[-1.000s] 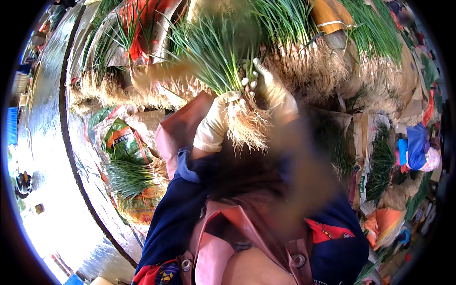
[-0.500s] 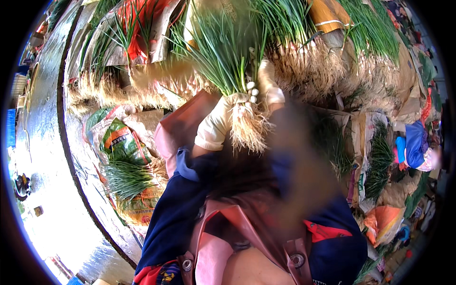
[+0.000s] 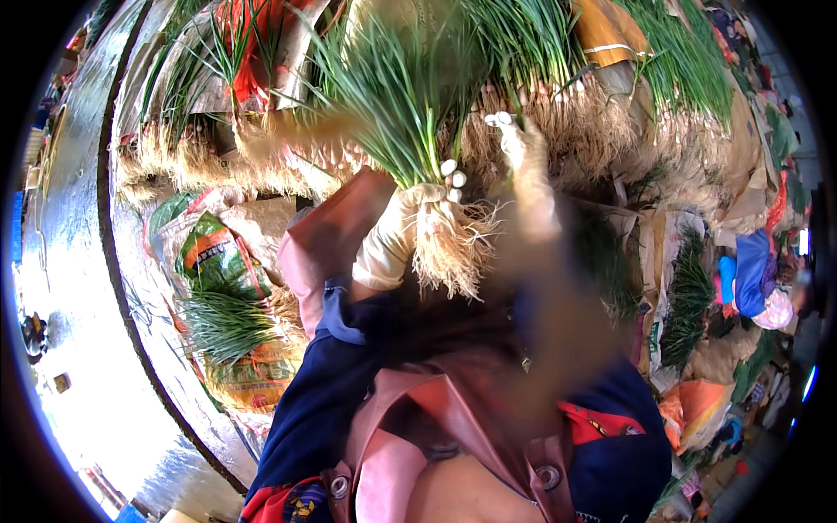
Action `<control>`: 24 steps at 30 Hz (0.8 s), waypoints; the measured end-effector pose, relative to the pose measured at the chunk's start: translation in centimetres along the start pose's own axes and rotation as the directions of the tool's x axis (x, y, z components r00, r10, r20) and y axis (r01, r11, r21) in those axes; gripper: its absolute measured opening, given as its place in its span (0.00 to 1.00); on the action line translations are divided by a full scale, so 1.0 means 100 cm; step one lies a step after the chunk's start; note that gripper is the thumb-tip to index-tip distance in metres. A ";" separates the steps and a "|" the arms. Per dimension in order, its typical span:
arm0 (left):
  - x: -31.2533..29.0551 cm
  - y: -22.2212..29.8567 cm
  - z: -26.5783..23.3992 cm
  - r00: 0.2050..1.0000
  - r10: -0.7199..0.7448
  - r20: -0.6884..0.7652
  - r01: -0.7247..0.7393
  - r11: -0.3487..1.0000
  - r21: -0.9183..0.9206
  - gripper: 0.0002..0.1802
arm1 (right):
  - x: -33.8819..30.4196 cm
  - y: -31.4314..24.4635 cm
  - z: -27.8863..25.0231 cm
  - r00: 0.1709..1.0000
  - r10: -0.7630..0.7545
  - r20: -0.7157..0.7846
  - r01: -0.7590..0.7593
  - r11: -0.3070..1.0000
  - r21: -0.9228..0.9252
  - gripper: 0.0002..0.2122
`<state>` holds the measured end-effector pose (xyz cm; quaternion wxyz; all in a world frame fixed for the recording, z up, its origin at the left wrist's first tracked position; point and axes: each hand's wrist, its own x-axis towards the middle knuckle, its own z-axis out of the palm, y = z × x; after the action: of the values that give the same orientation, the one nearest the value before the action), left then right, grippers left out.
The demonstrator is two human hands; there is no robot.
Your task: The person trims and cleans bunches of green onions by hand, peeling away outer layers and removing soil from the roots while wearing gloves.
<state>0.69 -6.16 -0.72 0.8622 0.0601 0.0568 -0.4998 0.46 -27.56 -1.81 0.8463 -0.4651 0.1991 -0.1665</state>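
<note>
My left hand, in a pale glove, is closed round a bunch of spring onions. The green leaves fan up and away; the tangled roots hang below the fist. Several small white rounded shapes show at the bunch's right side; I cannot tell whether they are fingertips or bulbs. To the right of the bunch, my gloved right hand is raised near the row of spring onions, its fingers drawn together. Whatever they pinch is too small to make out. A brown blur covers part of the right forearm.
More spring onions lie along the far side, roots toward me. A smaller bunch rests on printed sacks at left, and another dark green bunch lies at right. An orange wrap sits among the far leaves. Wet pavement runs along the left.
My right hand has moved away from the held bunch, to the right, toward the row of spring onions. The left hand keeps its grip, with the bunch slightly lower and further left.
</note>
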 end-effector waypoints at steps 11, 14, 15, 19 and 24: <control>0.008 -0.004 0.008 0.974 -0.008 -0.227 0.104 0.903 0.416 0.23 | -0.012 -0.095 -0.005 0.654 -0.133 0.745 0.756 0.095 -0.647 0.14; 0.012 -0.009 0.015 0.972 -0.001 -0.236 0.112 0.882 0.457 0.23 | 0.016 -0.084 -0.017 0.603 0.055 0.796 0.798 -0.049 -0.601 0.12; 0.009 -0.007 0.014 0.967 0.020 -0.256 0.105 0.877 0.468 0.23 | 0.020 -0.073 -0.006 0.501 0.026 0.865 0.856 0.130 -0.500 0.11; 0.005 -0.004 0.009 0.973 0.078 -0.218 0.035 0.880 0.473 0.22 | 0.006 -0.071 0.063 0.617 0.578 0.534 0.767 -0.290 -0.572 0.08; 0.009 -0.003 -0.001 0.988 -0.022 -0.151 0.063 0.960 0.272 0.22 | -0.032 -0.056 0.032 0.586 0.069 0.807 0.756 -0.406 -0.514 0.05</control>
<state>0.91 -7.08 -1.00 0.8279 0.2147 0.0509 -0.5157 -1.33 -26.61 5.12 0.0419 -0.9766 -0.1806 -0.1094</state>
